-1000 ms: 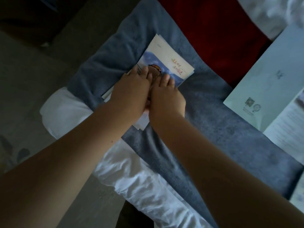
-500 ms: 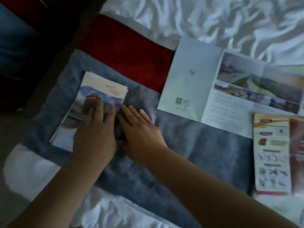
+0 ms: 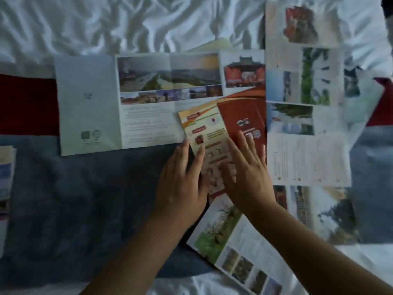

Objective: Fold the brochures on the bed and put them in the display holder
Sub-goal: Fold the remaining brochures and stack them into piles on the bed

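An orange and red brochure (image 3: 231, 122) lies unfolded in the middle of the bed. My left hand (image 3: 180, 184) rests flat on its left panel and near edge, fingers apart. My right hand (image 3: 246, 177) lies flat on its middle with fingers spread. A wide pale brochure with landscape photos (image 3: 127, 103) lies open to the left. A long brochure (image 3: 302, 92) stretches down the right side. Another brochure with tree photos (image 3: 238, 241) lies under my right forearm. A stack of folded brochures (image 3: 6, 173) shows at the left edge. No display holder is in view.
The brochures lie on a grey-blue blanket (image 3: 74, 209) over a red band (image 3: 27, 105) and crumpled white sheets (image 3: 127, 24). A further photo brochure (image 3: 329, 211) lies at the lower right.
The view has swung right from the folded stack at the left. Both hands have left that stack and now lie on the orange and red brochure.
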Action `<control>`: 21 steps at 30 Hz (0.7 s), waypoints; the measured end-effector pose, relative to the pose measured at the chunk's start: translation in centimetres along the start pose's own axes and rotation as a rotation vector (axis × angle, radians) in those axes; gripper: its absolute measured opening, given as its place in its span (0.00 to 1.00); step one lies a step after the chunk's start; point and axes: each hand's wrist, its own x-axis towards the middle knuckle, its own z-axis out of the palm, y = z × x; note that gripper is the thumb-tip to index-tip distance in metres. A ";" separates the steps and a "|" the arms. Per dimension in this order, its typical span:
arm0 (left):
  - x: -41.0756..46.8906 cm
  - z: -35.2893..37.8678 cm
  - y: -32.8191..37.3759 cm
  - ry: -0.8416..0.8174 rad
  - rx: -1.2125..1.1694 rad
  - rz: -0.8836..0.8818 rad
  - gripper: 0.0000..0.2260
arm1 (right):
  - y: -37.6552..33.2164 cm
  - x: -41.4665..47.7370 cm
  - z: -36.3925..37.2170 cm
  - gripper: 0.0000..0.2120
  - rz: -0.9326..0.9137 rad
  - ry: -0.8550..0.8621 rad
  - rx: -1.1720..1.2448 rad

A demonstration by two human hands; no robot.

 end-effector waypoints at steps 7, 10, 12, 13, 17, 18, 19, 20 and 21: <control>2.3 2.2 5.1 0.061 -0.168 -0.102 0.32 | 6.0 -3.4 1.1 0.32 0.120 0.005 -0.012; 2.4 2.5 4.6 0.170 -0.265 -0.139 0.29 | 5.9 -4.3 2.1 0.33 0.088 0.033 0.005; 2.4 2.5 3.9 0.229 -0.288 -0.159 0.28 | 5.7 -4.6 2.5 0.32 0.066 0.034 0.017; 2.4 2.4 3.3 0.258 -0.283 -0.158 0.27 | 5.5 -4.7 2.7 0.32 0.050 0.024 0.023; 1.9 1.5 1.1 0.310 -0.227 -0.173 0.27 | 4.1 -4.9 3.4 0.30 -0.078 0.002 0.011; 1.5 1.1 0.5 0.301 -0.205 -0.182 0.27 | 3.6 -4.8 3.5 0.29 -0.108 -0.003 0.008; 1.0 0.6 -0.2 0.288 -0.173 -0.178 0.28 | 3.1 -4.7 3.6 0.28 -0.137 -0.002 0.010; 0.6 0.1 -1.0 0.272 -0.136 -0.164 0.29 | 2.5 -4.5 3.6 0.26 -0.164 0.006 0.015; 0.1 -0.4 -1.9 0.256 -0.103 -0.144 0.31 | 1.9 -4.3 3.6 0.24 -0.190 0.016 0.018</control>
